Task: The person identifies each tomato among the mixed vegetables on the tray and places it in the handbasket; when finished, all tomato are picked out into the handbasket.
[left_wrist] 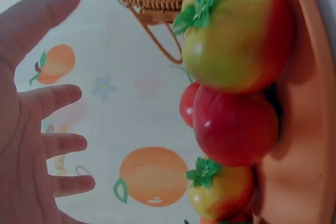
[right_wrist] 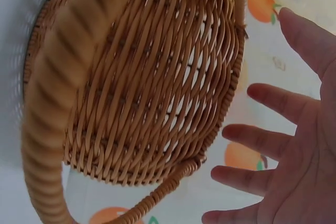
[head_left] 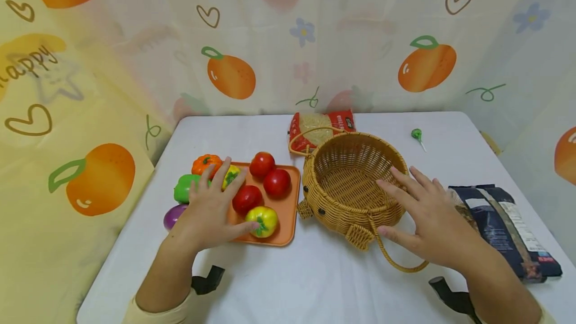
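Cream sleeves, black wrist straps

Head camera high, facing forward-down; wrist cameras close, rolled sideways; all share basket.

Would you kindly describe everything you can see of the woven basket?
The basket is round, tan and wicker-like, open-topped and apparently empty, standing upright on the white table, right of the orange tray. Its near-left side has two dark eyes and two woven flaps. One of its two looped handles leans outward nearby; the other overlaps the red packet, contact unclear. The right hand is by its rim, apparently not touching.
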Tool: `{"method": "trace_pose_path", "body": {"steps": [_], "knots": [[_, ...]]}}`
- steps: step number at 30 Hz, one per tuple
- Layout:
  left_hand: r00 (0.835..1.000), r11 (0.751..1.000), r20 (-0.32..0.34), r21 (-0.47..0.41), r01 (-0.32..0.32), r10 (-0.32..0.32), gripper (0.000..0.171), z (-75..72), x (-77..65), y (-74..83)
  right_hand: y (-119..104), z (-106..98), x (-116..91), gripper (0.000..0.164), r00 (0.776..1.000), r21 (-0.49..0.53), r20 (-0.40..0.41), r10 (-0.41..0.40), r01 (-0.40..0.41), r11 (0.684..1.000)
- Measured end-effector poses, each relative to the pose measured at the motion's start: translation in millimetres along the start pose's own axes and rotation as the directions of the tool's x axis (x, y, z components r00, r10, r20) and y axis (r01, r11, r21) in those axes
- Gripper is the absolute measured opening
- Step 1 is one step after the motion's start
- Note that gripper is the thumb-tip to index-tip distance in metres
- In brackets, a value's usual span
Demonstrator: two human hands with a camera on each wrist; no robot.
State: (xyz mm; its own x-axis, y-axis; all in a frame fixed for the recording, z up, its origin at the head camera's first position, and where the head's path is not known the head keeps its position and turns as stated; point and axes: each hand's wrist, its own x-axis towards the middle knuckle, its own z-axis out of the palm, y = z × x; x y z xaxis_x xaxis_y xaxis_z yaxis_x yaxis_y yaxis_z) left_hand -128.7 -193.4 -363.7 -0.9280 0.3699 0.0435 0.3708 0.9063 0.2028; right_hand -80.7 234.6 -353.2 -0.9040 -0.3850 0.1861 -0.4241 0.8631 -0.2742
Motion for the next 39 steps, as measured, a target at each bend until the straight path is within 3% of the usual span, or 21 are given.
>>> {"method": "trace_pose_path", "body": {"steps": [9,16,26,30,39], "knots": [[0.993,0.996,0.076,-0.009,-0.093,0.094,0.087,10.6,3.3,15.2,-5,7,-2,0.073,0.998,0.052,0.03,-0.06,0.058,0.997],[0.979,0.988,0.129,-0.009,-0.156,0.156,0.067,23.7,7.0,26.5,-7,14,-7,0.066,0.997,0.075,0.004,-0.082,0.082,0.994],[0.962,0.99,0.246,-0.103,-0.097,0.12,0.057,36.8,8.6,31.5,-10,23,-10,0.062,0.989,0.065,-0.101,-0.11,0.117,0.991],[0.958,0.99,0.261,-0.106,-0.091,0.116,0.056,40.4,9.9,30.8,-11,27,-10,0.061,0.979,0.049,-0.158,-0.125,0.134,0.99],[0.957,0.99,0.265,-0.108,-0.092,0.118,0.058,42.8,10.7,28.9,-12,30,-12,0.06,0.972,0.052,-0.2,-0.125,0.138,0.989]]}}
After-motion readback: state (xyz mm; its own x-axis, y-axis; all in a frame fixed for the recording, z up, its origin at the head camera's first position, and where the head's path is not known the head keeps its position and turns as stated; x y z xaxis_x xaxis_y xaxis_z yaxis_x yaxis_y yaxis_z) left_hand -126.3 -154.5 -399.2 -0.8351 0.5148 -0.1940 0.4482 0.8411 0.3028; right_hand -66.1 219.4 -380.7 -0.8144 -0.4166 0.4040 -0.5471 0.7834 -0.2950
